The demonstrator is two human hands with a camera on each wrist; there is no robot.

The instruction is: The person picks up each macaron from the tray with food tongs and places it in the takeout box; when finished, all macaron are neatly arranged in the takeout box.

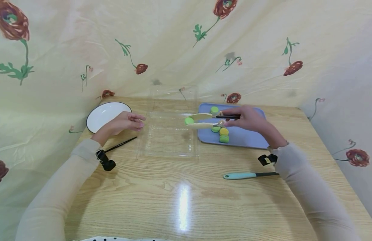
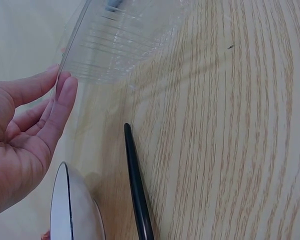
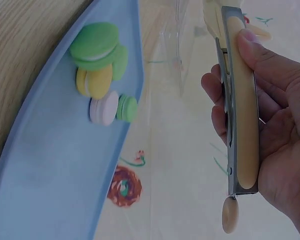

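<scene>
My right hand (image 1: 249, 118) grips a pair of tongs (image 3: 242, 110) with wooden-coloured handle panels. Between the pale tips of the tongs is a green macaron (image 1: 189, 121), over the right side of a clear plastic box (image 1: 170, 155) whose lid stands raised at the back. With thumb and fingertips, my left hand (image 2: 27, 120) pinches the edge of the clear box at its left side. On the blue tray (image 1: 246, 138) to the right lie several macarons, among them a yellow macaron (image 3: 94, 81), a large green macaron (image 3: 94, 45) and a pale pink macaron (image 3: 104, 107).
A white dish (image 1: 102, 115) with a dark rim stands at the back left, beside my left hand. In front of it lies a thin black stick (image 2: 136, 185). Near my right forearm is a light-blue handled utensil (image 1: 240, 176). Patterned cloth hangs behind the table.
</scene>
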